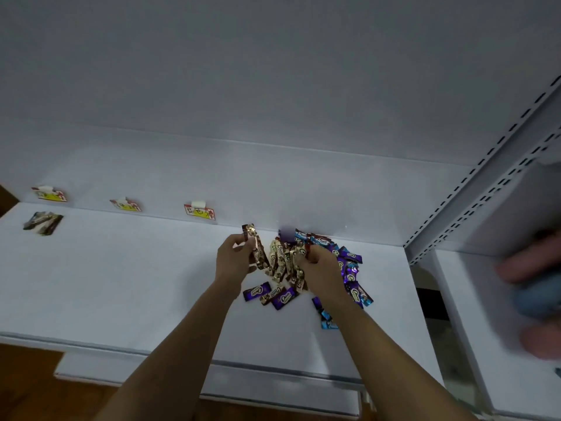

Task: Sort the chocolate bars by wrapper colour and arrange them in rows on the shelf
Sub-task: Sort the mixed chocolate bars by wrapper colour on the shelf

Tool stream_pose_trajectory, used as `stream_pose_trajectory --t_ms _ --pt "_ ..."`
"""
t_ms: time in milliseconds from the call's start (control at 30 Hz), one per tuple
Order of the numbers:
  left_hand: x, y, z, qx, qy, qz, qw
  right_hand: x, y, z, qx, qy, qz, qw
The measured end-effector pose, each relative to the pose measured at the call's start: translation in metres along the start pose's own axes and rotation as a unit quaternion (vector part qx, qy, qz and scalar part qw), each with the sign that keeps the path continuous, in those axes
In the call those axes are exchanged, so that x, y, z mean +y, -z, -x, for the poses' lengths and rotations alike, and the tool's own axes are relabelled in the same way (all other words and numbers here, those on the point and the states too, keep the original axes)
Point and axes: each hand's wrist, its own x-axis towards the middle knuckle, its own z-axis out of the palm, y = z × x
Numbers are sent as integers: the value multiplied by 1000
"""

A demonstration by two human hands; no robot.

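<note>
The shelf [121,284] carried a mixed pile of chocolate bars [306,275] right of centre: purple, blue and gold wrappers. The left hand [233,259] gripped a brown-gold bar [254,247] upright. The right hand [318,265] was curled into the pile, pinching gold bars. Far left lay a small sorted stack [43,223]. Three price tags [198,211] lined the back wall.
</note>
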Motion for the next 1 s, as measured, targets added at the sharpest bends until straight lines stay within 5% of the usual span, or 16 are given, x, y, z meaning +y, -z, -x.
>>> stream_pose_trajectory --t_ms 233,533,1000 --pt "74 29 96 -36 -30 32 998 -69 35 56 -109 -6 -140 984" --pt "90 96 193 21 -71 111 991 -123 33 117 -251 36 -156 955" --pt "86 279 253 120 -94 174 973 -201 -97 198 -340 109 -98 929"
